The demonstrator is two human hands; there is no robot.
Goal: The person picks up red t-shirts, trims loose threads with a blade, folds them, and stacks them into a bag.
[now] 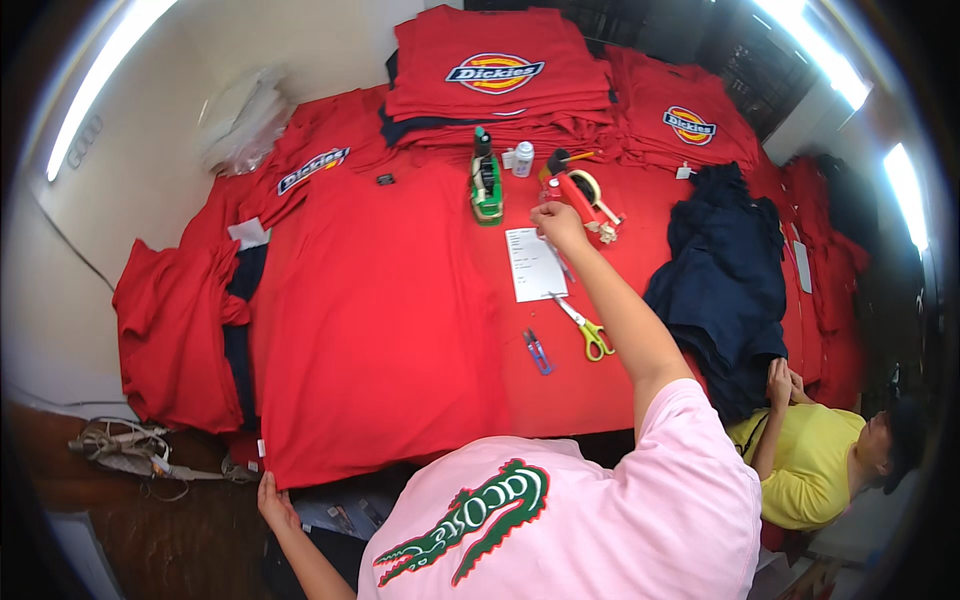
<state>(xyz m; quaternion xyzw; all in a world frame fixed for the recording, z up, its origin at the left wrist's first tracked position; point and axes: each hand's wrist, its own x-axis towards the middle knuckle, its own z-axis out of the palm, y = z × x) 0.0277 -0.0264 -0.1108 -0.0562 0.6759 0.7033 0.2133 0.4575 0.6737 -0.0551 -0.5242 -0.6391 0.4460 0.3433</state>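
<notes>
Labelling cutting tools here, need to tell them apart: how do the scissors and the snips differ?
- Colour: the scissors have yellow-green handles; the snips are mostly blue.
- Size: the scissors look longer than the snips.
- Handles: the scissors end in wide finger loops; the snips are slim, with no such loops visible.
- Place: the scissors' tips reach the paper; the snips lie clear of it.

Shared: both lie untouched.

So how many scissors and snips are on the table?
2: the yellow-handled scissors by the white paper, and the blue snips to their lower left. More could be hidden under the red garment.
</notes>
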